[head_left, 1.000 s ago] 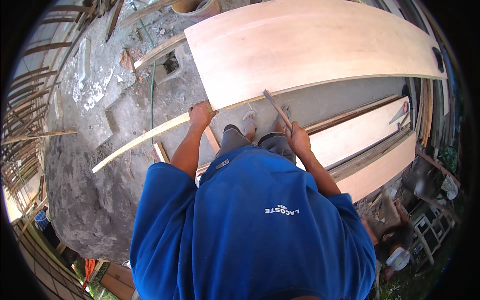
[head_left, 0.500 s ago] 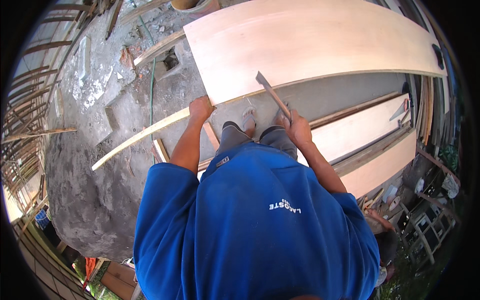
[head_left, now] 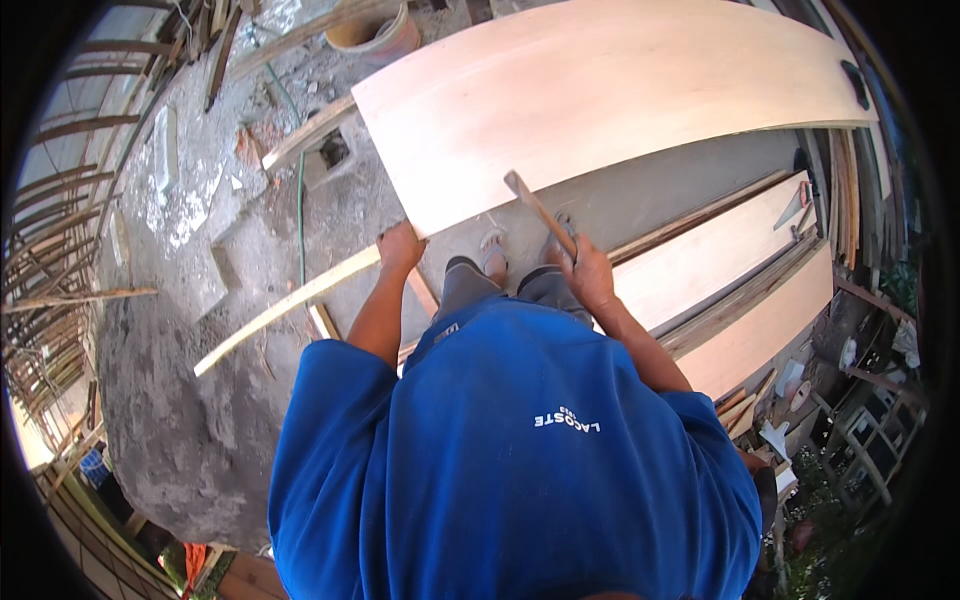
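My left hand (head_left: 400, 247) is closed round a long pale wood strip (head_left: 290, 305) at the near left corner of a large plywood sheet (head_left: 600, 90). The strip runs out to the left past that corner, and its other part is hidden under the sheet. My right hand (head_left: 588, 268) grips the wooden handle of a hammer (head_left: 543, 216). Its head overlaps the sheet's near edge in the picture; whether it touches the sheet I cannot tell. My sandalled feet stand on the concrete just below this edge.
To the right lie more plywood pieces (head_left: 700, 250) and dark lumber, with a handsaw (head_left: 792, 207) at their far end. A green hose (head_left: 301, 210) crosses the rough concrete on the left. Beyond the sheet stands a bucket (head_left: 375, 40). A wood offcut (head_left: 323, 321) lies near my left arm.
The whole view has shifted slightly. My right hand and the hammer handle have come a little closer to the sheet's edge. My left hand keeps its place at the corner.
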